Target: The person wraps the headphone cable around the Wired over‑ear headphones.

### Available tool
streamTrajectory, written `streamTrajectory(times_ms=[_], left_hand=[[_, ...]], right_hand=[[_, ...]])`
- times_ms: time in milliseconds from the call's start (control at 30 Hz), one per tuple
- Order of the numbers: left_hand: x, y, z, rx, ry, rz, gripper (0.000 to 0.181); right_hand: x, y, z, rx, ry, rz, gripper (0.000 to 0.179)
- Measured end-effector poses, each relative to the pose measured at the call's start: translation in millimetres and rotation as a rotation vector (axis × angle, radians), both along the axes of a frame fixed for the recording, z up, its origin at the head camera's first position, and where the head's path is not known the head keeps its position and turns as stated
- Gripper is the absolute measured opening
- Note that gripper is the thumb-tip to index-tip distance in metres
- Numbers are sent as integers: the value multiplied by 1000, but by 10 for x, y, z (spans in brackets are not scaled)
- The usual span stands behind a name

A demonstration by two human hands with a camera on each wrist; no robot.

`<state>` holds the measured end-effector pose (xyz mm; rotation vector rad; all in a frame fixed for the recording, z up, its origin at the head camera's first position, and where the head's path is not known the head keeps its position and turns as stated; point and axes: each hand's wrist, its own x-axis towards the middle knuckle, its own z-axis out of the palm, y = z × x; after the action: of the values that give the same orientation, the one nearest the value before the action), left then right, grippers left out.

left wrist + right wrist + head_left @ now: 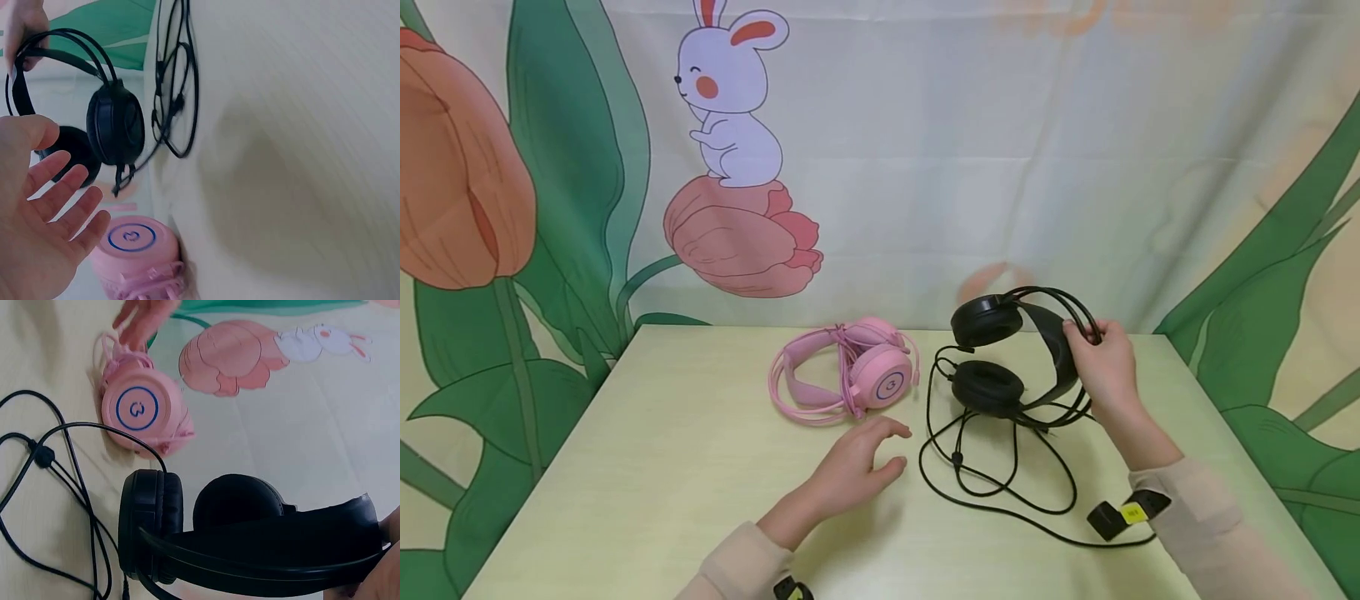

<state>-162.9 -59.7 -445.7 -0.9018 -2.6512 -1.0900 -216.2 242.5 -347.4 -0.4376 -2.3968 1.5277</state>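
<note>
On my feed this looks like a staged set: a pale surface (647, 450) backed by a cartoon-printed hanging cloth (910, 167)

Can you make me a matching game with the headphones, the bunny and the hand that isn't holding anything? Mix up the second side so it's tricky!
Things:
1. pink headphones
2. drawn bunny
3. black headphones
4. left hand

Where or how:
A. gripped by the right hand
B. holding nothing, above the table
C. lying on the table, not held
D. sitting on a pink flower on the backdrop

Right pairs: 1-C, 2-D, 3-A, 4-B
</note>
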Motion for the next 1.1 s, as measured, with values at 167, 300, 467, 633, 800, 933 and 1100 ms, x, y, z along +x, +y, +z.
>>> streamTrajectory(times_ms=[167, 300, 467, 633, 800, 933, 1100], left_hand=[[-13, 104, 114, 43, 5, -22, 32], [-42, 189, 195, 69, 37, -48, 30], [-79, 301, 317, 118, 36, -74, 31], [-88, 431, 472, 229, -104, -114, 35], [-81, 579, 654, 353, -261, -158, 38], [-76, 701, 778, 394, -318, -172, 39], [-47, 831, 896, 419, -348, -182, 44]], right_hand=[[79, -125, 35, 2, 26, 24, 40], [138, -214, 66, -26, 33, 42, 41], [213, -299, 109, -59, 55, 39, 40], [293, -357, 163, -97, 80, 18, 36], [385, -416, 224, -129, 100, 21, 34], [459, -458, 265, -153, 124, 26, 32], [542, -533, 316, -176, 156, 45, 31]])
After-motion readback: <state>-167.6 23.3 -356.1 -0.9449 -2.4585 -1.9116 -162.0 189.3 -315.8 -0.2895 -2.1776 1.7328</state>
